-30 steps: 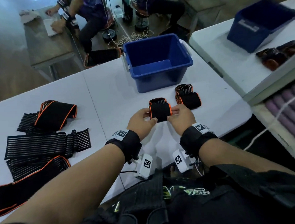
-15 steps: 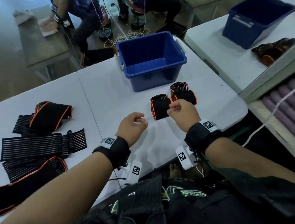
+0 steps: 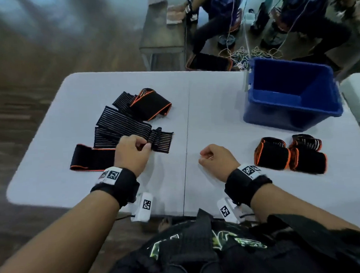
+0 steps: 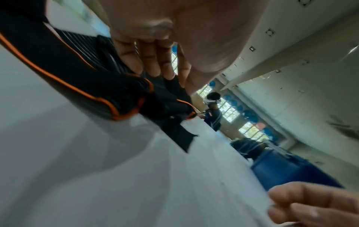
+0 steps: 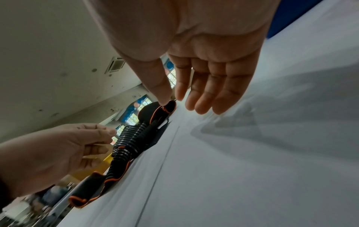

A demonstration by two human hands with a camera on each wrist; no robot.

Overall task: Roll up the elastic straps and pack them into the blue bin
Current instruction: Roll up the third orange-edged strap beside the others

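Several unrolled black elastic straps with orange trim lie in a pile on the left half of the white table. My left hand pinches the bunched end of a striped strap at the pile's near right; its fingers curl down onto the black fabric. My right hand hovers loosely curled over the table's middle, its fingers relaxed and holding nothing. Two rolled straps lie side by side at the right. Behind them stands the blue bin; no strap shows in the part of its inside that I see.
A second white table adjoins at the far right. Beyond the far edge there are seated people, a grey table, tangled cables and a black pad on the floor. Bare table surface lies between my hands.
My right hand has set the rolled strap down beside the other roll and let go. My left hand has moved left to the pile and taken hold of a strap end. My view has swung left.
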